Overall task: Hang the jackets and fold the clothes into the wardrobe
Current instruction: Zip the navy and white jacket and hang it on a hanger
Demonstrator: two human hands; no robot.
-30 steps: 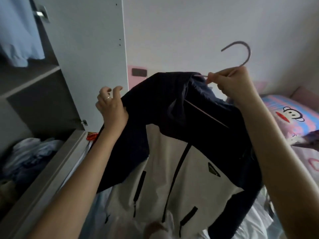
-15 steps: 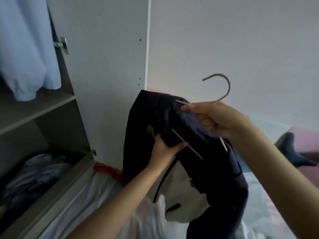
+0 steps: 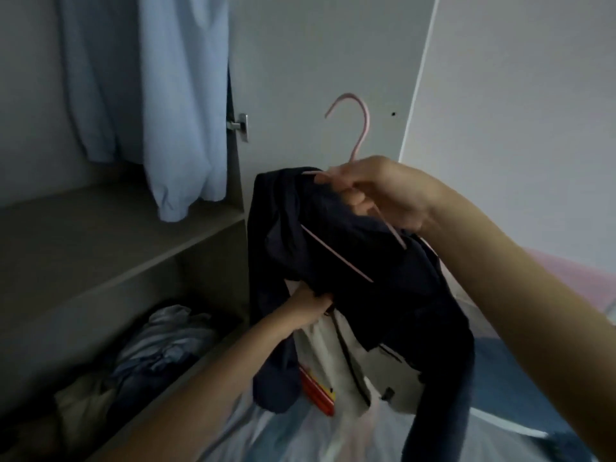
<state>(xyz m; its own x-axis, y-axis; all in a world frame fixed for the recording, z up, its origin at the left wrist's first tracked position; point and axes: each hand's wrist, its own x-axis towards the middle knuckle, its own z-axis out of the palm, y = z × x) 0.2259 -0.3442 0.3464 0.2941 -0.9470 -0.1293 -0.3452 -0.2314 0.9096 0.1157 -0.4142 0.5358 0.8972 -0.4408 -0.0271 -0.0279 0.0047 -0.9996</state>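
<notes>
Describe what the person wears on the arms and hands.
The left forearm and right forearm are bare to the frame edge: no sleeves, watch or bracelet show. The right hand has no glove and no visible ring. The left hand is gloveless too; its fingers are hidden, so a ring cannot be told.

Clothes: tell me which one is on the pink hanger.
The navy and white jacket, draped over the hanger in the right hand. The pale blue garment hangs inside the wardrobe; the crumpled pile lies on its lower shelf.
</notes>
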